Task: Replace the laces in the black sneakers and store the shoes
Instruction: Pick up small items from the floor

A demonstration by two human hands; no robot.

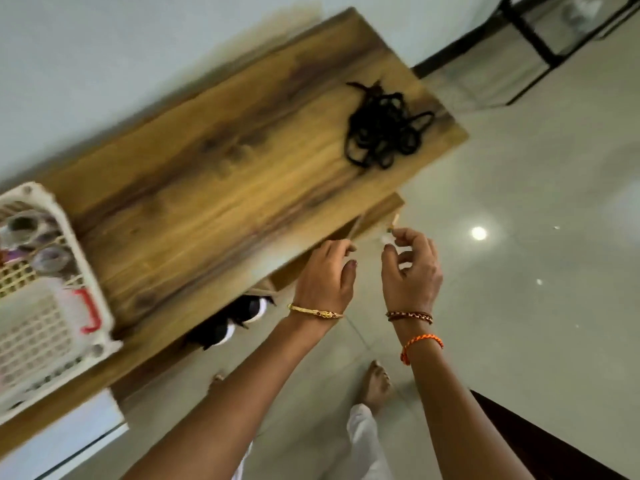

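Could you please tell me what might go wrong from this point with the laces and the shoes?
The black laces lie in a loose tangle near the table's far corner, so they may knot or slide off. The sneakers sit half hidden under the table edge, near bare feet, easy to kick.

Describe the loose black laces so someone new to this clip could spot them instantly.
Find the long wooden table along the pale wall. Near its far end, away from the white plastic basket, lies a tangled heap of black laces, the only dark, stringy thing on the tabletop.

Home: tiled floor [519,306], wood table [214,188] (bare feet).
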